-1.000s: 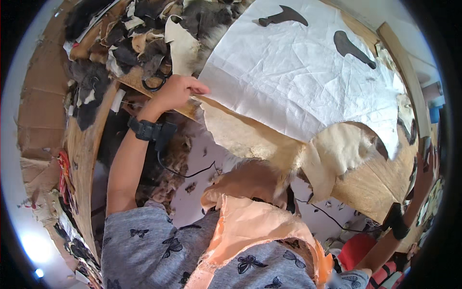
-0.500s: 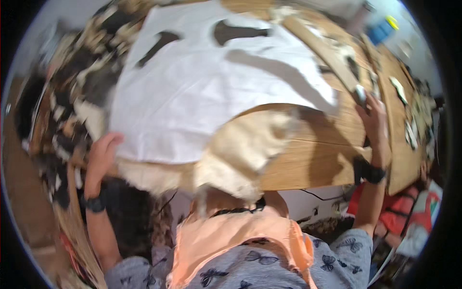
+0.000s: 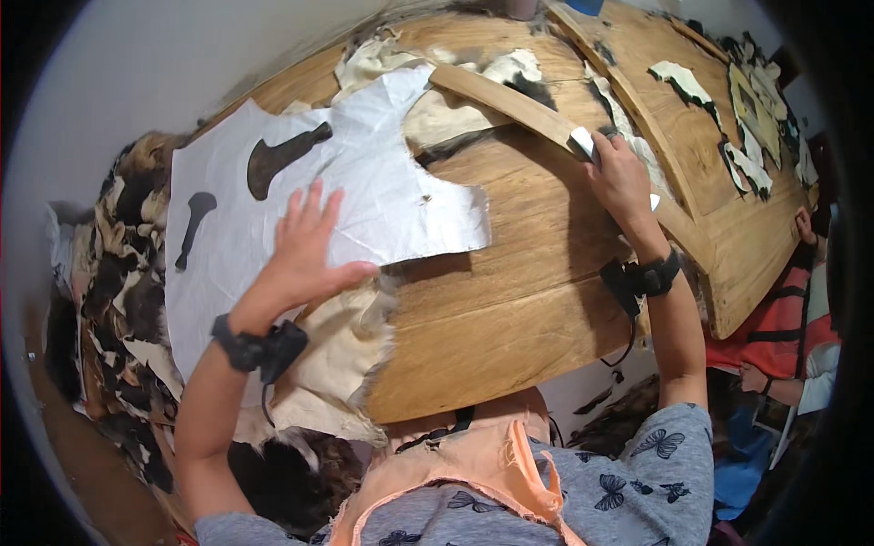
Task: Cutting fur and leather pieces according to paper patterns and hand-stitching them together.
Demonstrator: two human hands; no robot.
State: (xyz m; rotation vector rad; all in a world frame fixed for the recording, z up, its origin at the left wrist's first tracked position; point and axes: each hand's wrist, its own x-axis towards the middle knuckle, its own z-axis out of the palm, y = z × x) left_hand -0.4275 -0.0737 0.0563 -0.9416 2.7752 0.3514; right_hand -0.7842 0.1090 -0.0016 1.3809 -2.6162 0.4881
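A large white sheet with curved cut edges lies over a cream hide on the wooden table. My left hand, fingers spread, is over the sheet near its lower edge. Beyond it, a dark flared blade shaped like an axe head rests on the sheet, with a smaller dark blade to its left. My right hand is closed at a long wooden slat. A small white piece shows at its fingertips; what exactly the fingers grip is hidden.
Black, white and brown hide pieces are heaped at the left. More scraps lie on the table's right part, past a raised wooden strip. Another person's hand touches the right table edge, near red cloth.
The view has shifted toward the right. My left hand has gone from the sheet's lower left corner to over its lower middle, fingers now spread. My right hand remains by the slat.
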